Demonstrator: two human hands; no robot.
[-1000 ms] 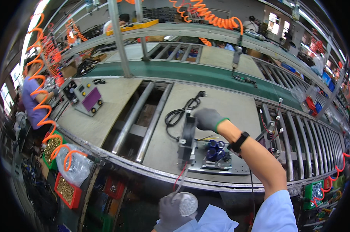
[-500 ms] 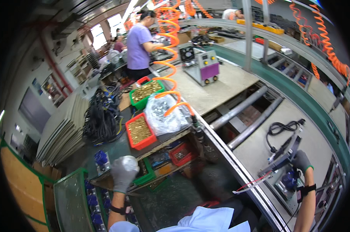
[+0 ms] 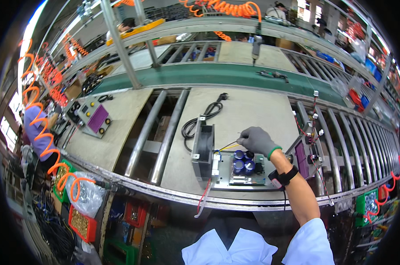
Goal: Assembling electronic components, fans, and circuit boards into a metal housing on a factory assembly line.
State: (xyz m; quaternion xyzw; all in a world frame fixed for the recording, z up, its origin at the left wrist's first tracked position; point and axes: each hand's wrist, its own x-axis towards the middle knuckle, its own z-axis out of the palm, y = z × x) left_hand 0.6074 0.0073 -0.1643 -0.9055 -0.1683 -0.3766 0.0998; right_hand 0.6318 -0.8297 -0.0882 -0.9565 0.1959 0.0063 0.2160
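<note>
My right hand (image 3: 256, 140), in a grey glove, is closed with fingertips pinched on thin yellow and dark wires (image 3: 228, 146). Below it lies a circuit board (image 3: 249, 179) with several blue capacitors (image 3: 238, 166) on a metal base plate. At the plate's left end stands a black fan (image 3: 204, 143) in an upright metal frame. Red and white wires (image 3: 203, 198) hang from it over the bench edge. My left hand (image 3: 87, 255), gloved too, is low at the far left below the red bin; its fingers are too dim to read.
A black power cord (image 3: 204, 117) is coiled on the board (image 3: 261, 99). Metal rollers (image 3: 140, 132) flank it. A finished-looking unit with a purple panel (image 3: 91, 118) stands left, another purple-panelled assembly (image 3: 302, 158) right. Red bin (image 3: 81, 224) of brass parts, hanging screwdriver (image 3: 256, 48), co-worker in purple (image 3: 38, 128).
The view has swung right. My right hand has left the upright fan frame and now pinches the wires. My left hand appears lower at the picture's left edge.
</note>
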